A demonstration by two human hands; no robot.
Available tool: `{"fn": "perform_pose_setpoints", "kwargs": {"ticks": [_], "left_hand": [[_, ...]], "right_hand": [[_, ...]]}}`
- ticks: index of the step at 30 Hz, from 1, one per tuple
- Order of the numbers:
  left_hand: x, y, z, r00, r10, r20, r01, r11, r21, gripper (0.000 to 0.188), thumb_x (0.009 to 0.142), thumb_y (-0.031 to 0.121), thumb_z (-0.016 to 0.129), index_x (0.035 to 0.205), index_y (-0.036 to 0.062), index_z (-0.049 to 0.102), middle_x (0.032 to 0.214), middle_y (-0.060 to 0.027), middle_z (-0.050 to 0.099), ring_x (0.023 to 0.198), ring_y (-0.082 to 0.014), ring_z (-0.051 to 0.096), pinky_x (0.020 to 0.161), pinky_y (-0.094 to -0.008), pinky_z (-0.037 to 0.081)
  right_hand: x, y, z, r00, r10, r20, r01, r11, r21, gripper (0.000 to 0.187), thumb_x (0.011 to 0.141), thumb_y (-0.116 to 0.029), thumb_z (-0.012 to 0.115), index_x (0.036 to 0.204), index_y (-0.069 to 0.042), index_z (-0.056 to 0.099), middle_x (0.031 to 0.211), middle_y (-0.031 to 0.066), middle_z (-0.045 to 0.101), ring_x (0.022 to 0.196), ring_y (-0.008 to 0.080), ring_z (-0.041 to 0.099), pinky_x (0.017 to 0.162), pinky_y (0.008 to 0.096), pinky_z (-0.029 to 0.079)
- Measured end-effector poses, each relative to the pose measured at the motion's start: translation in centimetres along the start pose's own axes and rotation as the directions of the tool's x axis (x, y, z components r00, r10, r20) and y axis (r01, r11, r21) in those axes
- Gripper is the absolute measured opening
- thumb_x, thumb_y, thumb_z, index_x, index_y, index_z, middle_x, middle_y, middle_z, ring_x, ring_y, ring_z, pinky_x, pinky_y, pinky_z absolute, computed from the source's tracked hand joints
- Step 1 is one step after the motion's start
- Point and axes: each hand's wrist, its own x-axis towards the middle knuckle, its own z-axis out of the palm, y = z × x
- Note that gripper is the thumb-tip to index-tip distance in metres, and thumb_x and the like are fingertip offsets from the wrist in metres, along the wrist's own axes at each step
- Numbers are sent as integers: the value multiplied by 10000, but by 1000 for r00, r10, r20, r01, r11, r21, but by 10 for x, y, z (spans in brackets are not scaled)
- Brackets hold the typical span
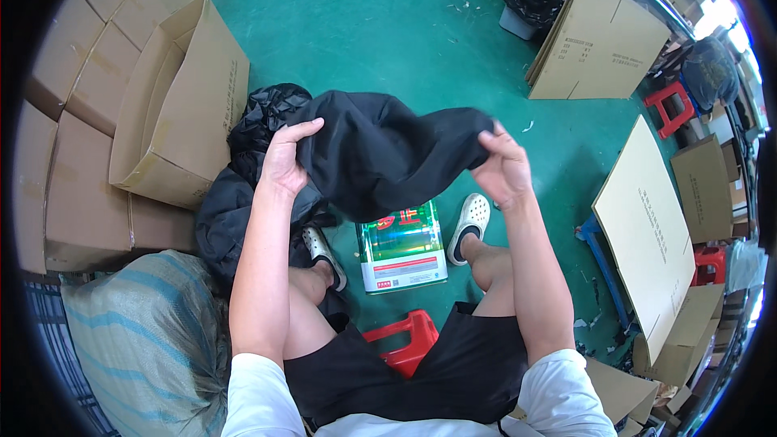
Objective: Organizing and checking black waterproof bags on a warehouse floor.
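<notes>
A piece of thin black fabric [388, 150] is stretched in the air between my two hands, folded and sagging in the middle. My left hand [286, 160] pinches its left end, thumb on top and fingers partly hidden behind the cloth. At the right end, my right hand [503, 168] grips the edge between thumb and fingers. Whether the fabric is a garment or a bag, I cannot tell. A heap of similar black fabric [231, 210] lies by my left forearm. Below the held cloth stands a green and white rectangular tin [402, 252], its far part covered from sight.
Stacked cartons [89, 170] and an open carton [198, 105] line the left. A striped woven sack [150, 340] bulges near my left leg. A red stool [405, 340] is between my thighs. Flat cardboard [647, 235] leans at right; more cardboard sheets [595, 44] stand farther back.
</notes>
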Motion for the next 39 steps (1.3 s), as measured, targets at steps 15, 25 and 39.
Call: {"fn": "perform_pose_setpoints", "kwargs": {"ticks": [15,25,39], "left_hand": [[26,-26,-35,954,-264,-139,267,964,0,240,788,-22,586,1016,-56,653,1029,-168,696,916,-285,688,892,-427,551],[31,-13,-23,951,308,-19,-308,951,26,428,874,-48,553,1284,77,537,1251,-99,613,1145,-286,597,1000,-489,478],[23,-188,-182,807,29,-590,296,845,446,442,848,286,732,1219,94,589,1207,-87,623,1124,-242,561,919,-462,426]], "right_hand": [[13,-5,13,953,216,-211,-168,960,225,268,888,2,622,1154,10,585,1121,135,668,1066,282,644,954,421,512],[40,13,1,980,-171,-104,175,984,39,377,935,24,554,1305,-13,491,1251,132,619,1152,239,615,1033,395,482],[5,152,-144,597,101,-796,-566,757,-328,495,876,-129,719,1297,48,527,1175,167,641,1007,253,641,824,373,509]]}}
